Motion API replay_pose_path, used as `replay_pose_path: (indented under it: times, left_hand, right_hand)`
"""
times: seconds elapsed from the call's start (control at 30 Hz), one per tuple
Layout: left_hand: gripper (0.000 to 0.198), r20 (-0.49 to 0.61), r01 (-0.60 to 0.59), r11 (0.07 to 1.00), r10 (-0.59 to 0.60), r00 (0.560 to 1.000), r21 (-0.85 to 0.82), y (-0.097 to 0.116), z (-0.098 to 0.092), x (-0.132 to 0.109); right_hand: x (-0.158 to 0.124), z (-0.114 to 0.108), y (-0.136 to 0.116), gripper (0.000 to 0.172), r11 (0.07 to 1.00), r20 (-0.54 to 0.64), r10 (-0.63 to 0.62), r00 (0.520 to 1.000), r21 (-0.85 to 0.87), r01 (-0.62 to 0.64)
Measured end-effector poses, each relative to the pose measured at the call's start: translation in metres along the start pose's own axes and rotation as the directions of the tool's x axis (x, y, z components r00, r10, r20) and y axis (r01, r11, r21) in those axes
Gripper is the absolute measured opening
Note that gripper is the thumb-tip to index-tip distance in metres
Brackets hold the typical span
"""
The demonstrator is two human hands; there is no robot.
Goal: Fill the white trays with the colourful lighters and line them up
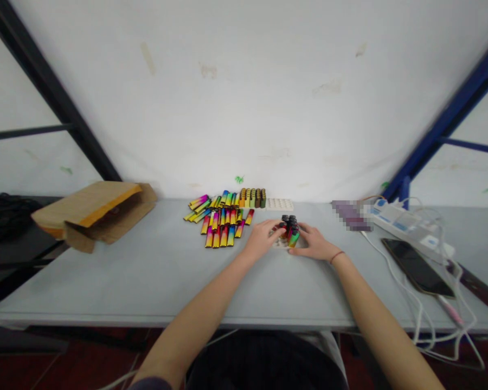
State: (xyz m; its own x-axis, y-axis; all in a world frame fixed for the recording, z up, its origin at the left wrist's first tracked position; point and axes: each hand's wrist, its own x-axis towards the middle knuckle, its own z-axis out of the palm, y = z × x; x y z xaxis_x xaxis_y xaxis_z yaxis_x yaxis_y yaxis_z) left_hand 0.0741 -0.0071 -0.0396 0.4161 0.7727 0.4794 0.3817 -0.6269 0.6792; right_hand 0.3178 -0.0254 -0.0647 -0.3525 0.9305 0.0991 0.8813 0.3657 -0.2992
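Note:
A small white tray with holes (280,244) lies between my hands, carrying a cluster of black-topped shiny tubes (293,238) in rainbow colours. At the left of the cluster, my left hand (264,238) is closed, with thumb and fingertips pinching one black-topped tube. My right hand (315,242) curves around the right side, its thumb low at the tray's front edge and its fingers farther back, gripping the tray. Part of the tray and cluster is hidden by my fingers. Loose rainbow metallic tubes (223,235) lie in a pile left of my left hand.
Behind, upright gold-toned tubes (252,198) stand in rows beside another white tray (280,204). An open cardboard box (101,208) lies at the left. On the right are a phone (417,265), a power strip (410,230), tangled white cables (421,314) and a blurred-out item (352,215).

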Motion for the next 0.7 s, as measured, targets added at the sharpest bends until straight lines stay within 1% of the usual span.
replay_pose_path:
  times: [0.13, 0.2, 0.3, 0.37, 0.4, 0.47, 0.5, 0.57, 0.63, 0.7]
  left_hand:
    - [0.032, -0.007, 0.047, 0.995, -0.047, 0.999, 0.086, 0.004, -0.001, 0.0]
    - [0.032, 0.001, 0.05, 0.988, -0.051, 0.999, 0.148, 0.007, 0.0, 0.0]
    - [0.025, 0.046, -0.011, 0.97, 0.0, 0.999, 0.241, 0.013, 0.0, -0.001]
    - [0.027, 0.072, -0.053, 0.956, 0.034, 0.997, 0.288, 0.016, -0.002, -0.001]
    - [0.028, 0.065, -0.056, 0.945, 0.037, 0.997, 0.321, 0.016, -0.005, 0.0]
    - [0.033, -0.01, 0.005, 0.907, -0.001, 1.0, 0.421, 0.014, -0.013, 0.002]
    - [0.035, -0.068, 0.065, 0.875, -0.037, 0.997, 0.479, 0.01, -0.019, 0.003]
    - [0.038, -0.179, 0.197, 0.794, -0.113, 0.977, 0.575, 0.0, -0.031, 0.004]
    - [0.039, -0.211, 0.259, 0.724, -0.158, 0.965, 0.64, -0.011, -0.04, 0.004]
    - [0.037, -0.192, 0.256, 0.681, -0.17, 0.966, 0.686, -0.021, -0.045, 0.003]
  right_hand:
    - [0.0, 0.002, 0.003, 0.092, 1.0, -0.019, -0.01, 1.0, 0.009, 0.01]
    - [0.0, 0.003, 0.003, 0.093, 1.0, -0.023, -0.018, 1.0, 0.01, 0.018]
    - [0.0, 0.002, 0.004, 0.093, 1.0, -0.028, -0.022, 0.999, 0.016, 0.023]
    - [0.0, 0.001, 0.004, 0.092, 1.0, -0.024, -0.024, 0.999, 0.017, 0.025]
    - [0.0, 0.001, 0.003, 0.092, 1.0, -0.022, -0.023, 0.999, 0.015, 0.024]
    - [0.0, 0.001, 0.003, 0.095, 1.0, -0.015, -0.016, 1.0, 0.01, 0.016]
    - [0.0, 0.001, 0.003, 0.097, 1.0, -0.012, -0.01, 1.0, 0.008, 0.01]
    - [0.0, 0.001, 0.003, 0.097, 1.0, -0.008, -0.005, 1.0, 0.008, 0.005]
    - [0.0, 0.001, 0.003, 0.096, 1.0, -0.007, -0.007, 1.0, 0.009, 0.007]
    - [0.0, 0.0, 0.003, 0.096, 1.0, -0.002, -0.006, 1.0, 0.004, 0.006]
